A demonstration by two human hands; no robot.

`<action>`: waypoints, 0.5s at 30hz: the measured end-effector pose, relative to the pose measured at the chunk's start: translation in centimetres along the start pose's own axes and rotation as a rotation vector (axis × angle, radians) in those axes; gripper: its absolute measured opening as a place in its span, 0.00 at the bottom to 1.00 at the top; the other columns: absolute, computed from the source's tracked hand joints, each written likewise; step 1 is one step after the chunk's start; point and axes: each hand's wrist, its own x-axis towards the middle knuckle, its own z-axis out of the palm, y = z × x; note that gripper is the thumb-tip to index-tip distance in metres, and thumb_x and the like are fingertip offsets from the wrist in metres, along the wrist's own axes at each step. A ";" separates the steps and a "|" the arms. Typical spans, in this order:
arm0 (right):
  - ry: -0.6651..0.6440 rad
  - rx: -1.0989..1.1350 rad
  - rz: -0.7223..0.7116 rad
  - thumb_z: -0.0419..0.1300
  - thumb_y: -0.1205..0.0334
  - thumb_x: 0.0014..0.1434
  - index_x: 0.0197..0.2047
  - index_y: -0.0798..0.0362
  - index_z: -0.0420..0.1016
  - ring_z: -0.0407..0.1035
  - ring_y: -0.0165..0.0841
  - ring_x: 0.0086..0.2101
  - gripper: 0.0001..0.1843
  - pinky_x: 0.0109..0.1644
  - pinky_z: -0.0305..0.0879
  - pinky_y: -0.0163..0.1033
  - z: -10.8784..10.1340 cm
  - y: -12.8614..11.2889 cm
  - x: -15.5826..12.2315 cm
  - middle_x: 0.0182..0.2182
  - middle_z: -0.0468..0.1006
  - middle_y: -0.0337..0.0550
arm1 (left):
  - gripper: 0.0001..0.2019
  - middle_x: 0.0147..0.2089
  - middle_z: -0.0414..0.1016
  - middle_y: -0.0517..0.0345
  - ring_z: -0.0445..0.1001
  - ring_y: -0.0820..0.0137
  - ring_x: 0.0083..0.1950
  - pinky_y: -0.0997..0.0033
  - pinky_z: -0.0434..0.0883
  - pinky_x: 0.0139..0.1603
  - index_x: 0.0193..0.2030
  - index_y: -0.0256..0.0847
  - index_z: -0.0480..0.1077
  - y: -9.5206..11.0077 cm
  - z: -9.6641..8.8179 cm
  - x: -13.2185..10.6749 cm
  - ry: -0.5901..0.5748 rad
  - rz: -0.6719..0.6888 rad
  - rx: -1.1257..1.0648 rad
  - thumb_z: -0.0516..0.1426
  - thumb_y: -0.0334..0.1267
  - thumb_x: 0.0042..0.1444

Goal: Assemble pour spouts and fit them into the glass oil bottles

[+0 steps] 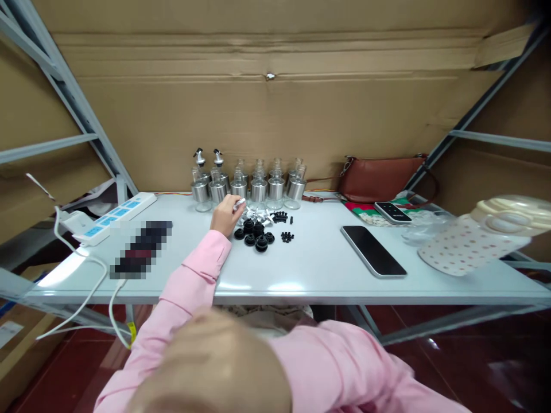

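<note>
My left hand (pixel 224 216) reaches over the table and pinches a small silver-white spout piece (pixel 239 202) between thumb and fingers. Just right of it lies a pile of similar silver spout pieces (pixel 260 216). In front of the pile are several black ribbed stoppers (pixel 260 244). Small black parts (pixel 287 236) lie in two little groups to their right. Behind stand rows of glass bottles with metal bands (pixel 259 190); two at the back left carry pourer tops (pixel 218 157). Close to the camera, my right hand (pixel 210 364) is a blur, its fingers indistinct.
A white power strip (pixel 116 218) and a pixelated dark object (pixel 144 249) with a white cable are on the left. On the right are a phone (pixel 373 251), a brown bag (pixel 381 180), a remote-like device (pixel 392 213) and a dotted bottle (pixel 473 244). Cardboard (pixel 275 120) walls the back.
</note>
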 end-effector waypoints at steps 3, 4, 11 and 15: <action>0.193 -0.200 0.281 0.49 0.58 0.63 0.35 0.53 0.74 0.69 0.28 0.29 0.14 0.36 0.60 0.36 -2.2 4.0 -4.5 0.27 0.77 0.40 | 0.09 0.34 0.66 0.59 0.63 0.76 0.29 0.76 0.62 0.35 0.40 0.38 0.66 0.0 -0.1 0.0 0.000 -0.003 0.000 0.50 0.41 0.60; 0.197 -0.271 0.388 0.49 0.59 0.63 0.36 0.54 0.74 0.69 0.28 0.30 0.14 0.36 0.59 0.36 -3.3 5.4 -6.5 0.28 0.77 0.41 | 0.09 0.34 0.66 0.59 0.63 0.76 0.29 0.76 0.62 0.35 0.40 0.38 0.66 0.0 -0.1 0.0 0.001 -0.006 0.000 0.50 0.41 0.60; 0.235 -0.947 0.735 0.48 0.54 0.63 0.33 0.56 0.77 0.68 0.33 0.27 0.20 0.30 0.54 0.38 -9.7 10.0 -18.7 0.25 0.75 0.47 | 0.09 0.33 0.65 0.59 0.62 0.76 0.29 0.76 0.62 0.34 0.39 0.38 0.65 0.1 0.1 0.0 -0.014 -0.009 -0.021 0.50 0.41 0.60; 0.205 -0.984 0.820 0.46 0.52 0.63 0.31 0.56 0.77 0.68 0.35 0.27 0.23 0.29 0.55 0.39 -9.7 10.4 -21.4 0.23 0.73 0.47 | 0.09 0.33 0.65 0.59 0.63 0.75 0.30 0.76 0.62 0.35 0.39 0.38 0.65 0.2 0.1 0.0 -0.025 -0.016 -0.020 0.50 0.41 0.60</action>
